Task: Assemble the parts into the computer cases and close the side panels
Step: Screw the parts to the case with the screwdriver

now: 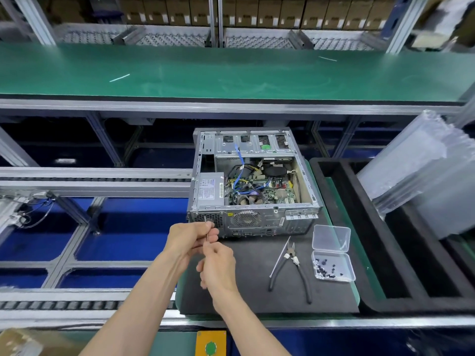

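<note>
Both hands up at the rear panel: left hand (189, 237) pinching the thin shaft of a screwdriver (207, 232) to steady it, right hand (218, 265) curled round the lower end, tip at the back left corner of the computer case (252, 181) lying on its side on the black foam mat (257, 291). Probably mid-build, fastening the power supply (210, 190): board, cooler and cabling already in, side still open, no panel in sight. Sticker on that supply too blurry to read; pliers (291, 263) and an open screw box (332, 268) just to the right.
</note>
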